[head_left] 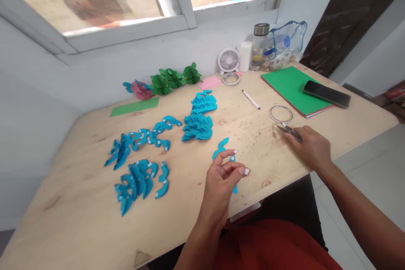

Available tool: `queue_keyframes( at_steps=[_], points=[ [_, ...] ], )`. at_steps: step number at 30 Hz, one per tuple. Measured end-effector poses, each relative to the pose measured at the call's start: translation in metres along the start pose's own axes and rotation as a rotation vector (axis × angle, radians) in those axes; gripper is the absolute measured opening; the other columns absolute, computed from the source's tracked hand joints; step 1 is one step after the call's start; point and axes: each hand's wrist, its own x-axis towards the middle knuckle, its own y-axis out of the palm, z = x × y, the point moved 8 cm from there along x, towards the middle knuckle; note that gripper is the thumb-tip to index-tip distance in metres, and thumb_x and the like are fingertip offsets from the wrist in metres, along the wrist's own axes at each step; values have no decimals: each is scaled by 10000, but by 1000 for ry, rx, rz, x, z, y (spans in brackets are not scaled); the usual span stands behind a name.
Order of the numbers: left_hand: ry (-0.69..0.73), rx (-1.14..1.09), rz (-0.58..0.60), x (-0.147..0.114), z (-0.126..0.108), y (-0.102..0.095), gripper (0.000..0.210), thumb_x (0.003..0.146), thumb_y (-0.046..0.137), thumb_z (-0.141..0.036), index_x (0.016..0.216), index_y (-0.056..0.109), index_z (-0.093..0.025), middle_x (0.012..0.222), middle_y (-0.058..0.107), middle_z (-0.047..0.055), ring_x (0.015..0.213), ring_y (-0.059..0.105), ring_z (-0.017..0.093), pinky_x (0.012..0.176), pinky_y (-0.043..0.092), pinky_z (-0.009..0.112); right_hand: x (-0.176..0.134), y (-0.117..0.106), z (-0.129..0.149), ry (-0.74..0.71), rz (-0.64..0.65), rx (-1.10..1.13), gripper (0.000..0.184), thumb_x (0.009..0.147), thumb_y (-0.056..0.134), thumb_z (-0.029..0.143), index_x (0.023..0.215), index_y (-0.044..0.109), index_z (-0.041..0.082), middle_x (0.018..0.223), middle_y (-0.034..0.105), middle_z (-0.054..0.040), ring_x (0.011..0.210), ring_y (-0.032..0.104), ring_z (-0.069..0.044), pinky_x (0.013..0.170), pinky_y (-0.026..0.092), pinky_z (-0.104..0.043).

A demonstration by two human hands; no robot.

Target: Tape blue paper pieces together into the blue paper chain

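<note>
My left hand [223,181] hovers above the near table edge, thumb and index apart, fingers loosely curled. Small white bits, like tape pieces, sit on the tips of its index finger and thumb. Behind and partly under it lies a wavy blue paper strip [221,147], partly hidden by the hand. My right hand [311,147] grips what looks like dark-handled scissors [294,134], tip pointing left at the table. A small white bit shows by the tip. Just beyond is a thin tape ring [281,114].
Blue paper pieces with white bits [136,179] spread at left; stacked blue ones [198,126] stand mid-table. Green paper shapes [172,78], a small fan [228,60], a bottle [258,50] and a plastic bag [284,46] line the wall. A phone [327,94] rests on green sheets [284,86].
</note>
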Motion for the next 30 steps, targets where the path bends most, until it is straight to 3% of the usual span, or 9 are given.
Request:
queue_keyframes(
  at_steps=[10, 16, 19, 23, 26, 30],
  points=[
    [40, -21, 13, -8, -1, -2, 347, 685, 688, -180, 997, 535, -180, 616, 653, -21, 623, 590, 138, 680, 453, 284, 12, 6, -14, 78, -17, -51, 383, 851, 463, 476, 848, 704, 178, 730, 582, -76, 680, 534, -208, 508, 265, -281],
    [84, -61, -47, -12, -10, -6, 348, 697, 667, -160, 1011, 520, -185, 616, 647, -40, 638, 576, 118, 695, 432, 252, 11, -8, -11, 55, -127, -1, 347, 851, 500, 413, 959, 678, 134, 846, 634, -137, 808, 566, -271, 655, 415, -358],
    [96, -64, -67, -12, -11, -8, 359, 695, 665, -161, 1018, 511, -184, 623, 651, -39, 643, 579, 120, 707, 434, 260, 1, -26, 18, 7, -114, 272, 246, 853, 523, 358, 906, 666, 166, 805, 649, -99, 705, 583, -218, 664, 462, -354],
    [107, -44, -98, -10, -10, -12, 356, 685, 667, -173, 1005, 512, -188, 622, 655, -37, 631, 585, 122, 693, 437, 258, -22, -49, 97, -206, 115, 760, 118, 866, 530, 242, 902, 632, 196, 802, 651, -56, 707, 602, -179, 635, 502, -313],
    [116, -30, -100, -10, -10, -12, 355, 683, 677, -193, 998, 515, -191, 629, 656, -34, 620, 585, 123, 668, 437, 254, -36, -71, 137, -333, 108, 852, 117, 853, 548, 184, 936, 630, 201, 819, 655, -59, 769, 613, -191, 650, 511, -323],
    [97, -45, -85, -13, -11, -12, 368, 676, 686, -187, 1004, 519, -191, 646, 661, -34, 633, 587, 122, 686, 442, 256, -39, -84, 153, -435, 31, 894, 178, 832, 558, 119, 968, 637, 203, 863, 658, -66, 792, 615, -188, 674, 518, -331]
  ],
)
